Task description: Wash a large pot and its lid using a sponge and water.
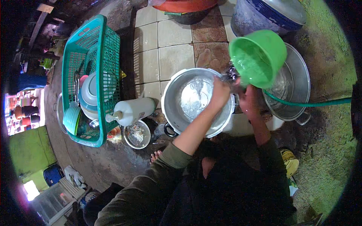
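Note:
My right hand [249, 99] grips a green plastic dipper [273, 53] at its near side; any handle is hidden by the fingers. The dipper is tilted left, and water spills from it in a blur. My left hand [220, 91] reaches over the right rim of an aluminium pot [169, 104], close beside the right hand. Blur hides whether its fingers hold the rim. Some water lies on the pot's shiny bottom. Behind the dipper, a second metal pot [304, 76] holds water, with a green hose [316, 104] running across its rim.
At left stands a teal plastic basket [111, 53] with bowls and utensils. Beside it are a white pump bottle [137, 110] and a small metal bowl [147, 134] with food scraps. A red basin [186, 5] and a large lidded drum [254, 19] stand beyond the tiles [175, 59].

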Demonstrator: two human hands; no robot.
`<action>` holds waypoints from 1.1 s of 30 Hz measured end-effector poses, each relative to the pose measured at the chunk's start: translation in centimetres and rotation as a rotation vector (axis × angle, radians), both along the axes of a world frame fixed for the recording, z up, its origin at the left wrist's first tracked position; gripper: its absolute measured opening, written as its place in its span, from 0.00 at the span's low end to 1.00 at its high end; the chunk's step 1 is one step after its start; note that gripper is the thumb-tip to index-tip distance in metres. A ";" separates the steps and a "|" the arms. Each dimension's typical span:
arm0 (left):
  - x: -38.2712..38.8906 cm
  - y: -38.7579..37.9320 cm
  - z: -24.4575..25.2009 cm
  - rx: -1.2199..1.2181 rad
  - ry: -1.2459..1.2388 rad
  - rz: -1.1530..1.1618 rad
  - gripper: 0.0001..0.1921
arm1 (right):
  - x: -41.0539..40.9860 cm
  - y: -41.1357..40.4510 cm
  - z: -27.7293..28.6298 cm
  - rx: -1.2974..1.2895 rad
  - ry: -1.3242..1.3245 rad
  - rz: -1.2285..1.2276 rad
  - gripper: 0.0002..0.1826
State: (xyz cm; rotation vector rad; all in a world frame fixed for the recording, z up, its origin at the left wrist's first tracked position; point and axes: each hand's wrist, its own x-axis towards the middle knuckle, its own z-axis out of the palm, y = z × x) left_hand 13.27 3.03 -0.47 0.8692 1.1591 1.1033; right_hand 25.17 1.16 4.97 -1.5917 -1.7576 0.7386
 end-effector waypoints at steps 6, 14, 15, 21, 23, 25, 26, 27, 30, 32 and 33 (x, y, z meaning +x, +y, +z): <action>-9.0 0.4 0.8 0.286 0.951 -0.176 0.11 | -5.2 0.8 0.6 -0.049 -0.016 0.083 0.08; -21.2 -1.1 5.9 0.468 1.384 -1.016 0.11 | -6.7 -1.1 3.2 0.035 -0.319 0.276 0.16; -22.0 -1.8 6.5 0.774 1.518 -0.984 0.14 | -6.0 -1.6 4.1 -0.146 -0.540 0.286 0.16; -23.7 -5.9 3.7 0.344 1.141 -0.226 0.14 | 4.1 -1.6 1.1 0.209 0.082 -0.250 0.15; -22.6 -5.0 5.0 0.034 1.012 -0.260 0.12 | 6.7 -2.1 0.5 0.179 0.315 -0.318 0.15; -22.5 -4.1 4.5 0.122 1.140 -0.244 0.12 | 7.2 -2.9 2.9 -0.163 0.808 -0.463 0.16; -22.1 -3.7 4.2 0.122 1.192 -0.245 0.11 | 8.2 -3.3 2.6 -0.246 0.869 -0.453 0.17; -21.8 -3.4 4.2 0.126 1.246 -0.246 0.11 | 8.8 -3.6 2.5 -0.242 0.867 -0.454 0.17; -21.6 -3.0 3.4 0.160 1.197 -0.252 0.10 | 9.5 -5.3 2.3 -0.524 1.044 -0.344 0.18; -21.3 -3.3 4.3 0.129 1.175 -0.241 0.10 | 8.7 -7.2 1.5 -0.799 1.042 -0.168 0.21; -20.8 -3.5 4.7 0.097 1.141 -0.233 0.10 | 8.6 -8.0 0.0 -0.792 1.044 -0.174 0.21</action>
